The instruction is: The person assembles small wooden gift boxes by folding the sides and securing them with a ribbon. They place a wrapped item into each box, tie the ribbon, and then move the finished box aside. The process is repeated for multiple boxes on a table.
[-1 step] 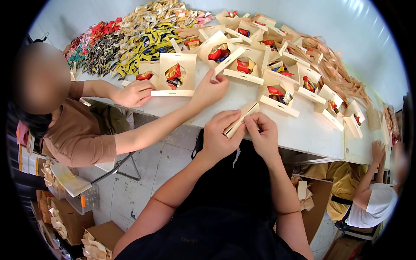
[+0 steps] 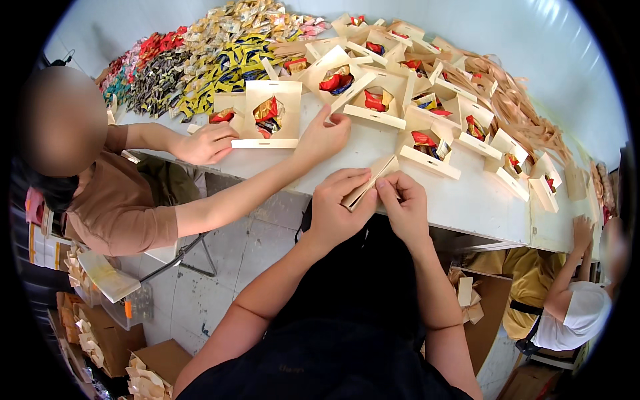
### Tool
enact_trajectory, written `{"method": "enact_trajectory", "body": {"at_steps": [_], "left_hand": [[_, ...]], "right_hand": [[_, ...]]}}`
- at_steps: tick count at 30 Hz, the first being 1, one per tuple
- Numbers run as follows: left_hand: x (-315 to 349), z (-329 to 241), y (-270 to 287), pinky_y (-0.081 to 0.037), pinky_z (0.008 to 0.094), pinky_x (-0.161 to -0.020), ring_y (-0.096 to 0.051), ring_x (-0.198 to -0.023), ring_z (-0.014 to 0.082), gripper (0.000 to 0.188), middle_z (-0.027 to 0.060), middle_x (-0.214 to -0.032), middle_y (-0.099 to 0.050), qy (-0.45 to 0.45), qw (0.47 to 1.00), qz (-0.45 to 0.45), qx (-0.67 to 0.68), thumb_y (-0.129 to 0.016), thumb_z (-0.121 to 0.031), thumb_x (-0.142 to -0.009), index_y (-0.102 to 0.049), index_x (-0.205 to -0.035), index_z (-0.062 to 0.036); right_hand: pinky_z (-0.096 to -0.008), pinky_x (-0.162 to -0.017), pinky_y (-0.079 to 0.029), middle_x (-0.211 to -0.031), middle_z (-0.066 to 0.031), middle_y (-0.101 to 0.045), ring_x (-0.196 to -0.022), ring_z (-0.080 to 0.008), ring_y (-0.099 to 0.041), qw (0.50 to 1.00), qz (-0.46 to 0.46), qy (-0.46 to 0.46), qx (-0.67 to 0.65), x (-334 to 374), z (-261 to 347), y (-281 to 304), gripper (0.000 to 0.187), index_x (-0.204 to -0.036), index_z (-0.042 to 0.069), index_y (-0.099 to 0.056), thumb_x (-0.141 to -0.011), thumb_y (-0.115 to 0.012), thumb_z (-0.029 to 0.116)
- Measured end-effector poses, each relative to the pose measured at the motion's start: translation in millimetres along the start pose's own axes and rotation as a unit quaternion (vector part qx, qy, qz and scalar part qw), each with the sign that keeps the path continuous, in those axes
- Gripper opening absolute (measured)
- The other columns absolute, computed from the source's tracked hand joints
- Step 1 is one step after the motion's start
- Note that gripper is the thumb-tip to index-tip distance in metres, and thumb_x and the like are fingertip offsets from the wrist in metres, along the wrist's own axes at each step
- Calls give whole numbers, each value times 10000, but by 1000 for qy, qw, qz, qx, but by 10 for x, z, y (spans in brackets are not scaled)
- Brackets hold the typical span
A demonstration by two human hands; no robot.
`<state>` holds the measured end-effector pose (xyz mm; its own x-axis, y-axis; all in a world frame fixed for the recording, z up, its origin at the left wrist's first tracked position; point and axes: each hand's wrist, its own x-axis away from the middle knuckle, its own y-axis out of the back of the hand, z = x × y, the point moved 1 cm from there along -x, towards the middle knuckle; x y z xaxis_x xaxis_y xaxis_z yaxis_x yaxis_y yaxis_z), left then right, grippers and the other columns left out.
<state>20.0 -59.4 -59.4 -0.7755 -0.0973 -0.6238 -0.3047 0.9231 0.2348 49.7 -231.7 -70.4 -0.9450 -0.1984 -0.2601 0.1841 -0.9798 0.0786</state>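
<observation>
Over the table's front edge, my left hand (image 2: 341,205) and my right hand (image 2: 404,205) hold a flat, folded cream cardboard box (image 2: 375,179) between them. My left fingers close on its left side, while the right thumb and fingers pinch its right side. The box tilts, its layers pressed nearly together with a narrow gap at the lower end. Beyond it on the table stands an open cream box (image 2: 427,157) with red and dark wrapped packets inside. Part of the folded box is hidden behind my fingers.
A white table (image 2: 480,217) carries several filled open boxes (image 2: 377,107), heaps of wrapped packets (image 2: 230,63) and tan ribbons (image 2: 513,107). At left, a co-worker's hand (image 2: 212,143) touches an open box (image 2: 283,107). Another person (image 2: 577,313) works at right. Cardboard cartons (image 2: 163,363) stand below left.
</observation>
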Motion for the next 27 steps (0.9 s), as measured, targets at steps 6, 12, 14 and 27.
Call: {"method": "enact_trajectory", "body": {"at_steps": [6,12,14,27], "left_hand": [[-94,143,145,-554,316,-838,-717,-935,197,119,117,-1045,-781,106,984,78,118,-774,-31,-974,-841,-1055,24],[-155,-136,71,-547,303,-813,-686,-887,166,38,99,-1021,-761,78,991,86,70,-739,-3,-991,-742,-966,26],[-89,-77,-18,-556,314,-782,-695,-856,175,63,102,-1028,-762,73,993,61,71,-706,-14,-1014,-671,-984,29],[169,292,523,-605,441,-998,-753,-994,305,265,179,-1149,-710,248,888,-215,321,-405,-288,-1221,-480,-1246,-35]], "right_hand": [[-237,-611,-379,-752,69,-561,-702,-26,-447,999,28,-28,8,-3,100,30,218,-968,-14,-721,-1087,-715,168],[-246,-604,-394,-742,53,-572,-698,-34,-462,998,29,-64,7,40,192,93,280,-934,2,-695,-1069,-752,240],[-267,-598,-422,-702,30,-573,-666,-59,-493,993,15,-68,95,53,331,94,367,-895,19,-672,-1018,-811,336],[-378,-615,-515,-651,-92,-651,-587,-209,-611,956,16,-96,276,11,611,278,441,-823,34,-656,-843,-885,411]]}}
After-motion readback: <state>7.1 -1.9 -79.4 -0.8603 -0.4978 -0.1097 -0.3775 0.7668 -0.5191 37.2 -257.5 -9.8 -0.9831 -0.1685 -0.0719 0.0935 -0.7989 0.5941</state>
